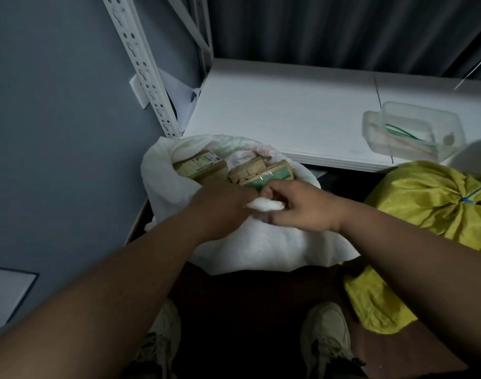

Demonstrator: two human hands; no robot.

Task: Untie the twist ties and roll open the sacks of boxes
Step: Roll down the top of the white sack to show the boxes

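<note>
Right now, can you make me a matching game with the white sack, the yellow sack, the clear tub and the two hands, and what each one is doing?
Things:
1. white sack
2. yellow sack
3. clear tub
4. left hand and right hand

States:
A. sits on the white shelf
B. tied at the neck with a blue tie
C. open, boxes showing
D. gripping a white rolled rim

Pairs: 1-C, 2-B, 3-A, 4-D
</note>
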